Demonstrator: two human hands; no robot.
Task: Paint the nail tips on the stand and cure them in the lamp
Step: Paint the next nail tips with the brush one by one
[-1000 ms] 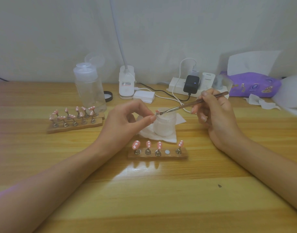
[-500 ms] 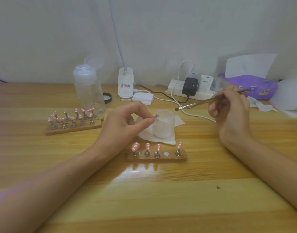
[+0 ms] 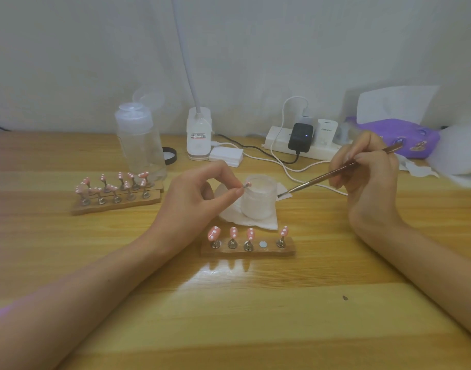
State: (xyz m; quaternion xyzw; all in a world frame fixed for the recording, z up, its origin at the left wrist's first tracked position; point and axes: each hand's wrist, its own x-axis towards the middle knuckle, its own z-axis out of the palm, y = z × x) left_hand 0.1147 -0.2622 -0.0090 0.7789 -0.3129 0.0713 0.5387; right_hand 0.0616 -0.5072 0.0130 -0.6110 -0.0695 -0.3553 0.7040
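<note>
The wooden surface point(image 3: 229, 316) runs back to a pale wall, and its far edge is crowded. A clear plastic bottle point(image 3: 139, 145) stands beyond my left hand point(image 3: 199, 198), with a white lamp base with a bendy neck point(image 3: 199, 137) beside it. A white power strip point(image 3: 279, 144) with a black charger point(image 3: 300, 137) and a purple packet point(image 3: 405, 137) lie behind my right hand point(image 3: 367, 177). Cables trail from the strip toward that hand. Bare wood shows between my forearms, marked by one dark speck point(image 3: 344, 298) nearer the right one.

My left hand pinches a thin peg between thumb and forefinger. The peg carries a pink nail tip point(image 3: 248, 185), held over the left rim of a frosted white jar point(image 3: 259, 204) that stands on a white tissue point(image 3: 266, 222) between my hands. My right hand grips a slim metallic brush point(image 3: 335, 172) like a pen. Its bristle end points toward the left hand and hangs just right of the jar, apart from the nail tip.

A small wooden stand point(image 3: 247, 251) lies just nearer me than the jar. It holds four pink dotted tips and one bare round magnet point(image 3: 263, 244), fourth from the left. A longer wooden stand point(image 3: 116, 205) full of pink tips lies left of my left hand, in front of the bottle.

The lamp base bears a label too blurred to read. A white plug point(image 3: 327, 130) on the strip carries grey lettering I cannot make out.
</note>
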